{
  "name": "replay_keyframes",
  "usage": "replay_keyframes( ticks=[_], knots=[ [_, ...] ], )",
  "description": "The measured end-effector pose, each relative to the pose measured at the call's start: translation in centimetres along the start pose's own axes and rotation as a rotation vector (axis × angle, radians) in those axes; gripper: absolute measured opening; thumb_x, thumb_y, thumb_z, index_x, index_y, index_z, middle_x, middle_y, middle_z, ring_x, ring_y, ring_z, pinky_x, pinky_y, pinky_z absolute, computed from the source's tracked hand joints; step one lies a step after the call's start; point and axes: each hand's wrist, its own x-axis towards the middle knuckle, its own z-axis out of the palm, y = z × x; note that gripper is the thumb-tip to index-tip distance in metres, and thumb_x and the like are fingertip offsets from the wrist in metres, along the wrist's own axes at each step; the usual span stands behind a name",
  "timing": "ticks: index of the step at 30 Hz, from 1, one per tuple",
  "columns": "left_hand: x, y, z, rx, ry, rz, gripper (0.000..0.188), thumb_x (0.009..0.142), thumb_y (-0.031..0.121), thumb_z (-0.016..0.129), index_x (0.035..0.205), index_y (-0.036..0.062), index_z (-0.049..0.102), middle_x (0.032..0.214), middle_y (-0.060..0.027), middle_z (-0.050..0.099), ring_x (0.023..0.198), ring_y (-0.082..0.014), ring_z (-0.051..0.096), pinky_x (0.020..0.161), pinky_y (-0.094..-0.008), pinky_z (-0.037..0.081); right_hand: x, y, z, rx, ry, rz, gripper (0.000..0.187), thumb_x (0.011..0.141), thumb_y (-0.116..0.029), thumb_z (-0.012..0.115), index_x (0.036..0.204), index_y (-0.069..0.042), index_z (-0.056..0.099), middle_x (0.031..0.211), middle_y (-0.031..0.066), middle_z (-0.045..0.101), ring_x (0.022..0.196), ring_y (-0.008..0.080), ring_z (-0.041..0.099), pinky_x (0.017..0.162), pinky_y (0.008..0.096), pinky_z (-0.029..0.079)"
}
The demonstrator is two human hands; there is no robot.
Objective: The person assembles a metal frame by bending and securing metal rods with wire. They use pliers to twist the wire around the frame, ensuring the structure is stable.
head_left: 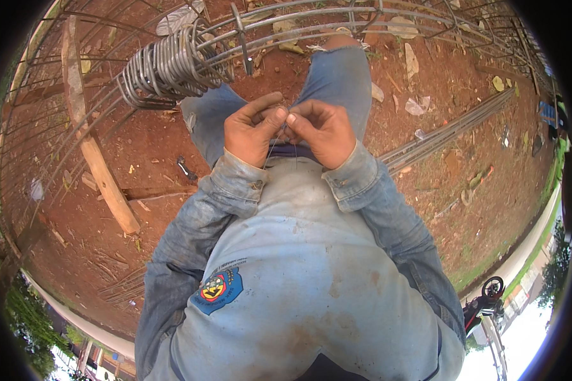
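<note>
Stained pale-blue shirt (pixel 286 267) lies nearest the camera, with both hands raised beyond it above the lap. Left hand (pixel 251 130) and right hand (pixel 327 130): thumbs and forefingers appear pinched together on thin wire (pixel 271 149), which is located between the hands, its ends hanging toward the shirt.

Progress, as judged: wire is in hand but not seen fixed to the steel bars (pixel 299 36) by the hands. Bent steel rings (pixel 171 66) sit bunched around the bars at left, not spread; at least one ring stands apart along them. Whether any joint is already tied cannot be told.

Count: two hands; at least two wire strands, exact number unclear; more than ten bunched rings, overlapping; one bundle of loose rods (pixel 451 130) on the soil, right; one motorcycle (pixel 476 314), far right
</note>
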Motion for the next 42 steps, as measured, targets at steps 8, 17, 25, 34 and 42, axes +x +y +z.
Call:
replay_keyframes(
  ticks=[8, 17, 25, 34, 42],
  knots=[
    [0.1, 0.5, -0.6, -0.097, -0.007, -0.060, 0.029, 0.082, 0.004, 0.068, 0.106, -0.0068, 0.056, 0.089, -0.0173, 0.066, 0.078, -0.0190, 0.066, 0.065, -0.0281, 0.057, 0.3, 0.1, -0.3, -0.353, 0.019, -0.145, 0.011, 0.080, -0.006, 0.065, 0.081, 0.005, 0.065, 0.070, 0.0097, 0.067, 0.061, 0.0108, 0.061, 0.056, 0.0266, 0.050],
    [1.0, 0.8, -1.8, -0.091, 0.123, 0.113, 0.043, 0.081, 0.004, 0.068, 0.113, 0.0004, 0.040, 0.093, -0.0169, 0.064, 0.079, -0.0209, 0.065, 0.065, -0.0330, 0.057, -0.5, -1.6, -1.1, -0.657, 0.397, -0.678, 0.008, 0.076, 0.000, 0.065, 0.076, -0.002, 0.058, 0.074, 0.0112, 0.066, 0.064, 0.0209, 0.063, 0.058, 0.0299, 0.051],
    [0.6, 1.0, 0.2, -0.111, 0.147, 0.127, 0.041, 0.081, 0.004, 0.068, 0.111, 0.0015, 0.041, 0.093, -0.0174, 0.065, 0.083, -0.0213, 0.065, 0.062, -0.0293, 0.056, 0.4, -0.3, 0.8, -0.670, 0.134, -0.582, 0.008, 0.077, -0.006, 0.067, 0.079, -0.001, 0.060, 0.071, 0.0117, 0.063, 0.065, 0.0291, 0.062, 0.058, 0.0356, 0.050],
    [0.9, 0.5, 0.5, -0.197, 0.167, 0.217, 0.030, 0.081, -0.003, 0.065, 0.099, 0.0043, 0.042, 0.087, -0.0136, 0.062, 0.081, -0.0202, 0.065, 0.065, -0.0303, 0.058, 0.2, -0.7, 1.2, -0.546, 0.155, -0.451, 0.011, 0.080, -0.010, 0.065, 0.081, 0.001, 0.061, 0.073, 0.0143, 0.066, 0.065, 0.0267, 0.066, 0.058, 0.0344, 0.051],
    [0.7, 0.3, 0.8, -0.209, 0.109, 0.193, 0.032, 0.079, -0.004, 0.068, 0.101, 0.0003, 0.045, 0.094, -0.0172, 0.063, 0.081, -0.0205, 0.064, 0.070, -0.0320, 0.058, 0.2, -0.8, 1.3, -0.507, 0.203, -0.339, 0.011, 0.076, -0.007, 0.068, 0.076, 0.001, 0.061, 0.067, 0.0139, 0.064, 0.060, 0.0254, 0.065, 0.055, 0.0322, 0.050]
  ],
)
